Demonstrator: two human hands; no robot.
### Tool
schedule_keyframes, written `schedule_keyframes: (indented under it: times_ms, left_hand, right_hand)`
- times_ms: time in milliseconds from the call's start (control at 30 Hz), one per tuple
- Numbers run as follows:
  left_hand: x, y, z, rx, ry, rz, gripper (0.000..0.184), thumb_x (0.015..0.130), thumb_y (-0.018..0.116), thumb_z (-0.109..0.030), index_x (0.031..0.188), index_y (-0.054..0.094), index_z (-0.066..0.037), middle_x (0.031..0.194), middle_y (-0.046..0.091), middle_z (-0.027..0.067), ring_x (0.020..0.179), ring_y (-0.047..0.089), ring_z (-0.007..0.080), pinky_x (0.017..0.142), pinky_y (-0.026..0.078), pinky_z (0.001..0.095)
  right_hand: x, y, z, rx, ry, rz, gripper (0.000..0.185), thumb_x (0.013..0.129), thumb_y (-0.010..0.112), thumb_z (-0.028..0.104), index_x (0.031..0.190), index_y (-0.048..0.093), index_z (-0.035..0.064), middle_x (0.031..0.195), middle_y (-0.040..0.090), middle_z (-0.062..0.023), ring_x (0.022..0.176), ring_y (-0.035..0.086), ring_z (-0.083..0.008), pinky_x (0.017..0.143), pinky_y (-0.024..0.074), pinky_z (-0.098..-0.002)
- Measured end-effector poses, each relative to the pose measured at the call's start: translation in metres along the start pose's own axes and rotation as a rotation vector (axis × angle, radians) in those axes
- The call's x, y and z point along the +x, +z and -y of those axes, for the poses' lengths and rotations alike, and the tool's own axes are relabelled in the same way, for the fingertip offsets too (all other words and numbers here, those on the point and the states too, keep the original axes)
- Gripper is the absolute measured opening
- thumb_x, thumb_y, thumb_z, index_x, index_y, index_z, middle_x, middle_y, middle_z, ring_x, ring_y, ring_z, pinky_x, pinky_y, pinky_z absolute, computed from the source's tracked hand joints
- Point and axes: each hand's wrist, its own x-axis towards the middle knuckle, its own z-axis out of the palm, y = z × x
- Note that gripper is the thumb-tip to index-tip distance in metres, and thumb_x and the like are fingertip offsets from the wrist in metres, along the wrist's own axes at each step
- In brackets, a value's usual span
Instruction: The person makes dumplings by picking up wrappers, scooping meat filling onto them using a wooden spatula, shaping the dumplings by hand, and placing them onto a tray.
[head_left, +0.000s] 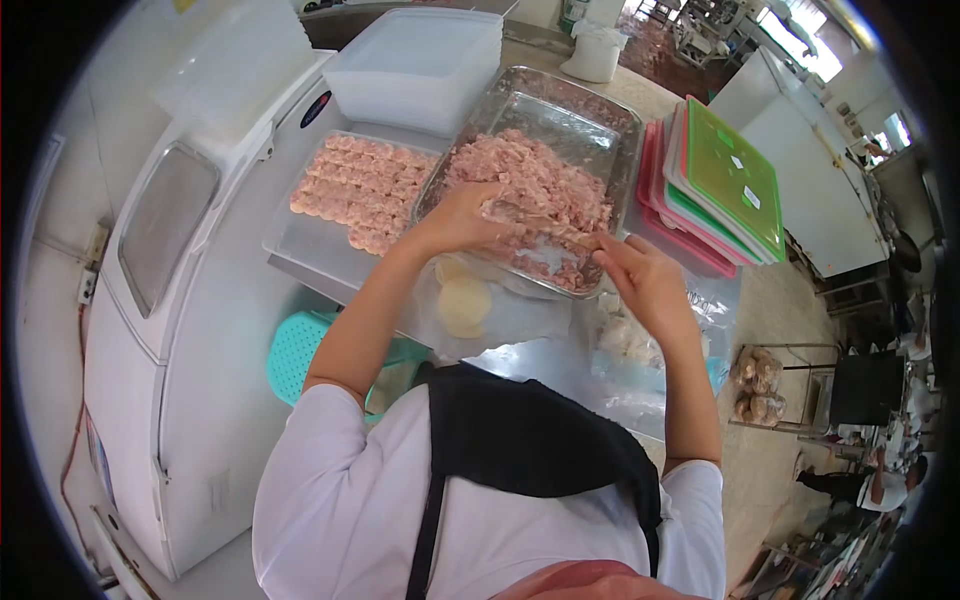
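Note:
My left hand [468,218] is curled over the near left side of a metal tray, its fingers around something small that I cannot make out against the meat. My right hand [643,278] is at the tray's near right corner, pinching a thin tan stick-like tool [575,236] that points toward my left hand. Pale pink minced meat [530,165] is heaped in the metal tray [622,112]. Round pale dough wrappers [463,305] lie on a plastic sheet just below my left hand. Left of the metal tray, rows of shaped meat dumplings [365,185] sit on a whitish tray [283,238].
Stacked clear containers [415,70] stand behind the dumplings. A pile of coloured trays [735,180] rises on the right. A plastic bag with pale contents [628,335] lies near my right forearm. A white freezer [215,430] and a teal stool [298,350] are left.

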Motion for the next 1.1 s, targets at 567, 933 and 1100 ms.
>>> schedule_keyframes:
  times_ms: [567, 933, 1100]
  left_hand:
    - [-0.065, -0.125, 0.089, -0.106, -0.003, -0.049, 0.048, 0.072, 0.079, -0.023, 0.112, 0.061, -0.006, 0.098, 0.064, 0.0091, 0.092, 0.060, 0.0212, 0.083, 0.047, 0.0328]
    - [-0.132, -0.119, 0.249, 0.184, -0.231, -0.176, 0.072, 0.069, 0.077, -0.017, 0.133, 0.045, -0.005, 0.119, 0.057, 0.0207, 0.111, 0.056, 0.0351, 0.094, 0.045, 0.0402]
    - [-0.132, -0.103, 0.233, 0.197, -0.321, -0.089, 0.093, 0.070, 0.077, -0.021, 0.146, 0.026, -0.013, 0.137, 0.046, 0.0231, 0.124, 0.048, 0.0353, 0.100, 0.042, 0.0403]
  right_hand:
    - [0.036, 0.076, 0.087, 0.251, 0.067, 0.012, 0.029, 0.093, 0.059, 0.017, 0.115, 0.062, -0.0006, 0.104, 0.067, -0.0168, 0.096, 0.064, -0.0241, 0.084, 0.0478, -0.0315]
    - [-0.030, 0.107, 0.086, 0.652, 0.657, -0.092, 0.028, 0.095, 0.059, 0.025, 0.115, 0.067, 0.0065, 0.064, 0.045, 0.0074, 0.056, 0.038, -0.0014, 0.049, 0.0287, -0.0188]
    - [-0.033, 0.107, 0.090, 0.655, 0.657, -0.119, 0.029, 0.095, 0.059, 0.026, 0.117, 0.067, 0.0082, 0.064, 0.046, 0.0074, 0.055, 0.038, -0.0013, 0.049, 0.0293, -0.0189]
